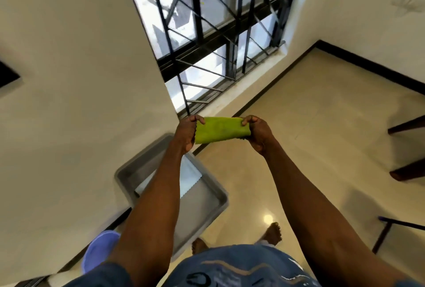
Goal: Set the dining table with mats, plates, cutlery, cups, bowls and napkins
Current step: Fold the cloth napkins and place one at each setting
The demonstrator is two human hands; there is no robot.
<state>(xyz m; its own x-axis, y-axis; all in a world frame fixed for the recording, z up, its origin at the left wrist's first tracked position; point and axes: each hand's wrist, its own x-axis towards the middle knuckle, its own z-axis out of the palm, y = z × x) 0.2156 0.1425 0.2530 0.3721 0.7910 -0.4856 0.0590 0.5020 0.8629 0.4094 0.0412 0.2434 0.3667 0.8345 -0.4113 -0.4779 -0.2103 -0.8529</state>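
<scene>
Tray (213,197) part-hidden behind arm.

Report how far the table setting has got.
Done: nothing set shows; the dining table itself is out of view. In hand: left hand and right hand pinch the ends of a folded green napkin, held over the floor. Left: place it; a pale cloth lies in the grey tray below.

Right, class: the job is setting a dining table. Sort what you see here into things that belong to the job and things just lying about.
Belongs to the job:
- green napkin, folded, pinched at its ends by the left hand and right hand
- grey tray on the floor, with a pale cloth in it

Just lying about:
- barred window
- purple object by the wall
- dark chair legs
</scene>
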